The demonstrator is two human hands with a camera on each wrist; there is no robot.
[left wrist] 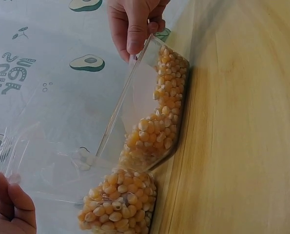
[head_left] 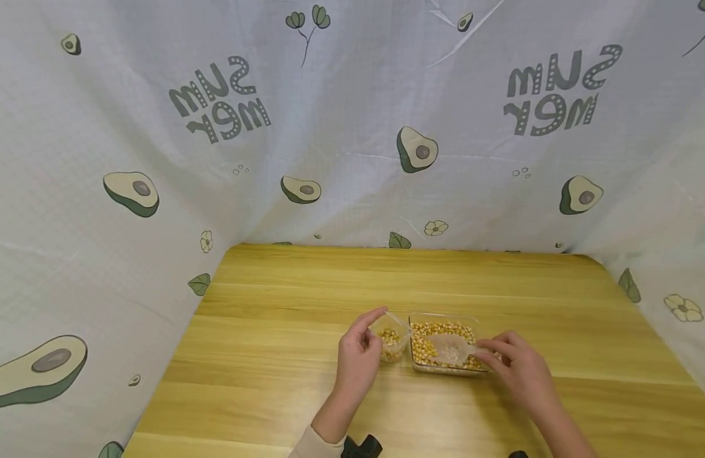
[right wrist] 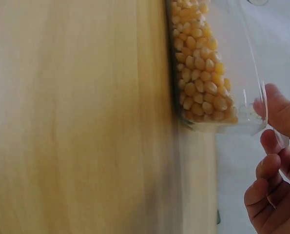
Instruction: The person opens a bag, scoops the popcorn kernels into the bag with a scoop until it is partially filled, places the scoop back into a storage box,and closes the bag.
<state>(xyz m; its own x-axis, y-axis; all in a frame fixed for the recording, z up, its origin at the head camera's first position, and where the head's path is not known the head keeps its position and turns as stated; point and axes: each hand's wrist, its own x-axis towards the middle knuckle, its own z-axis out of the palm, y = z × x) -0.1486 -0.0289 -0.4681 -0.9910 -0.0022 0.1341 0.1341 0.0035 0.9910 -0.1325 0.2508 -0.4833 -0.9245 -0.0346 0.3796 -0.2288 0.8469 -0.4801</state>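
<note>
My left hand pinches the top edge of a clear plastic bag, whose mouth spreads wide. Corn kernels fill the bottom of the bag, which stands on the table. Just right of it is a rectangular glass container with more corn kernels inside. Between thumb and fingers, my right hand holds the handle of a translucent white scoop at the container's right end. The scoop's bowl lies down among the kernels, its front part partly hidden by them in the left wrist view.
The wooden table reaches back to a white curtain printed with avocados, which also hangs along both sides. A black object shows at the left wrist, by the table's near side.
</note>
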